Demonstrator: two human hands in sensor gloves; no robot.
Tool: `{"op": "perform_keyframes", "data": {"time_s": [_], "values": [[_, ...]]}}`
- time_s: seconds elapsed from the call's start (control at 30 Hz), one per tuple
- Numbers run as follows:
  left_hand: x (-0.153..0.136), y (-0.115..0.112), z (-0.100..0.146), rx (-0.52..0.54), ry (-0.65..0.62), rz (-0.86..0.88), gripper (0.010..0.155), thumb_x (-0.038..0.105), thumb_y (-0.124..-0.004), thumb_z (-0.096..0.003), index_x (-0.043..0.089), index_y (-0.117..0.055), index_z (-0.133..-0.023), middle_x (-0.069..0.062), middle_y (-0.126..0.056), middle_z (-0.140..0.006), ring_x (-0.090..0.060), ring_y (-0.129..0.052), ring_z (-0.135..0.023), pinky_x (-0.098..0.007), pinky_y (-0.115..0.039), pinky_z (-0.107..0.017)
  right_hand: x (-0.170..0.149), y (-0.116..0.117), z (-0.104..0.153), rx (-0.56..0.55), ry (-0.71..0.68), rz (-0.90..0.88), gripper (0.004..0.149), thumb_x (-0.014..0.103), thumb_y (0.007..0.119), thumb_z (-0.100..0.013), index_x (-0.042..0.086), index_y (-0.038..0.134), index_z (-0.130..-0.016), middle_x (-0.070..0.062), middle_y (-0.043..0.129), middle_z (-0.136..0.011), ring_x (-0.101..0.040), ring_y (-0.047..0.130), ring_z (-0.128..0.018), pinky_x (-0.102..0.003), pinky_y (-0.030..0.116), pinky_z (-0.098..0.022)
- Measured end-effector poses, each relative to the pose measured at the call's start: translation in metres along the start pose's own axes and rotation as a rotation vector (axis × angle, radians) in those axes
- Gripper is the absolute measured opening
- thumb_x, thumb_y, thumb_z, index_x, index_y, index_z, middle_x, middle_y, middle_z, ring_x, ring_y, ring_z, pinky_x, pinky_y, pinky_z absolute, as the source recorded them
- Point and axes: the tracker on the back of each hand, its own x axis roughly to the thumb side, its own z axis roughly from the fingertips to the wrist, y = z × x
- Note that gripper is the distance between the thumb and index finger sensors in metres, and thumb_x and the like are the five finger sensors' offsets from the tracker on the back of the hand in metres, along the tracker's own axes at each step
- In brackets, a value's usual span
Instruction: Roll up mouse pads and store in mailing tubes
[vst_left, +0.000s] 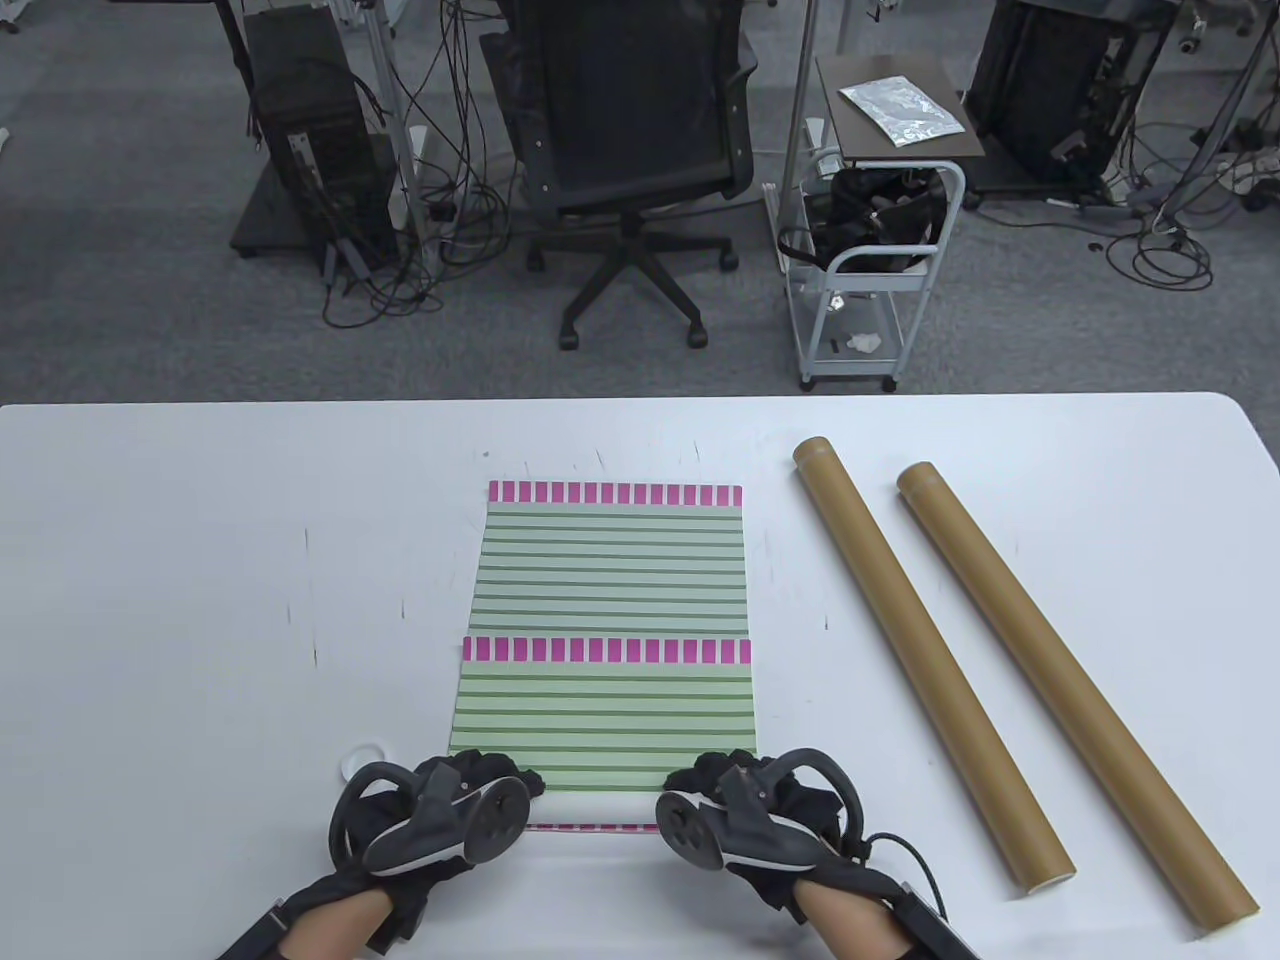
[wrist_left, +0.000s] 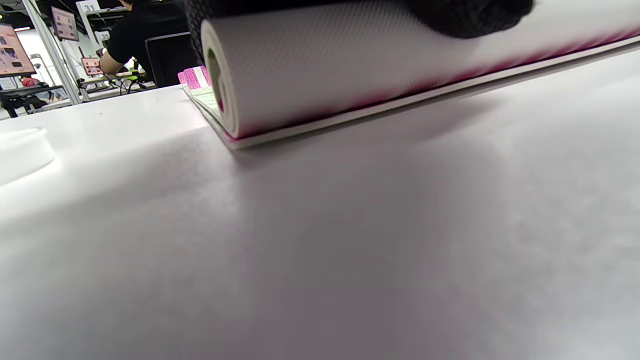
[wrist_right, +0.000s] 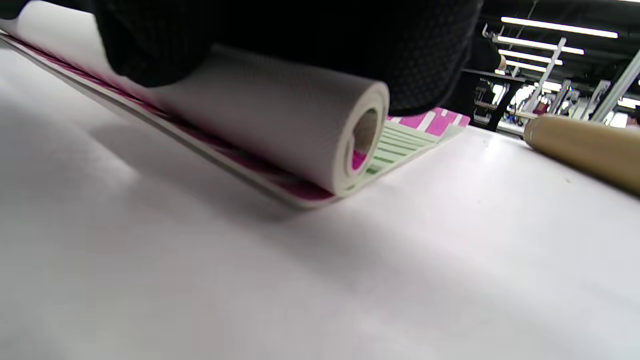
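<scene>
From above, we see our left hand (vst_left: 430, 825) and right hand (vst_left: 745, 820) on the near end of the striped mouse pad (vst_left: 605, 715), which lies on the white worktop (vst_left: 200, 600). Both sets of fingers curl over a short white roll (vst_left: 592, 808) formed at that end. A second striped pad (vst_left: 615, 560) lies flat beyond our fingertips, partly under the first. Two brown mailing tubes (vst_left: 925, 650) lie well to the right of the right fingers, side by side. A small white ring (vst_left: 362, 760) sits just left of the left fingers.

At the left wrist, black gloved fingers (wrist_left: 470, 15) press on top of the roll (wrist_left: 325, 65), its open spiral end showing.

At the right wrist, gloved fingers (wrist_right: 280, 35) wrap over the roll (wrist_right: 280, 135); one tube (wrist_right: 585, 145) lies off to their right.
</scene>
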Motion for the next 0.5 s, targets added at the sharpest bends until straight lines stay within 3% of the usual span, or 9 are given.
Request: {"op": "perform_keyframes", "data": {"time_s": [0.17, 0.27, 0.5], "values": [[0.0, 0.0, 0.004, 0.006, -0.037, 0.011, 0.05, 0.049, -0.064, -0.0417, 0.046, -0.067, -0.091, 0.017, -0.083, -0.09, -0.008, -0.087, -0.081, -0.026, -0.078, -0.069, -0.001, -0.003, 0.003, 0.035, -0.016, -0.035, 0.049, 0.039, 0.077, -0.039, 0.027, 0.073, -0.087, 0.0, 0.085, -0.085, -0.022, 0.093, -0.068, -0.038, 0.082, -0.05], [0.001, 0.001, 0.004, -0.004, -0.056, 0.017, 0.051, 0.049, -0.064, -0.0414, 0.056, -0.054, -0.091, 0.018, -0.085, -0.086, -0.007, -0.09, -0.078, -0.024, -0.081, -0.065, 0.004, -0.003, 0.004, 0.073, -0.015, -0.005, 0.049, 0.038, 0.074, -0.04, 0.026, 0.073, -0.087, 0.0, 0.086, -0.085, -0.022, 0.093, -0.068, -0.037, 0.082, -0.051], [-0.002, 0.002, 0.003, -0.012, -0.021, 0.059, 0.046, 0.047, -0.062, -0.0447, 0.058, -0.061, -0.089, 0.017, -0.085, -0.091, -0.01, -0.089, -0.081, -0.025, -0.08, -0.067, 0.01, 0.003, 0.002, 0.042, -0.026, 0.068, 0.048, 0.029, 0.066, -0.042, 0.024, 0.072, -0.089, -0.002, 0.085, -0.086, -0.023, 0.093, -0.07, -0.036, 0.083, -0.051]]}}
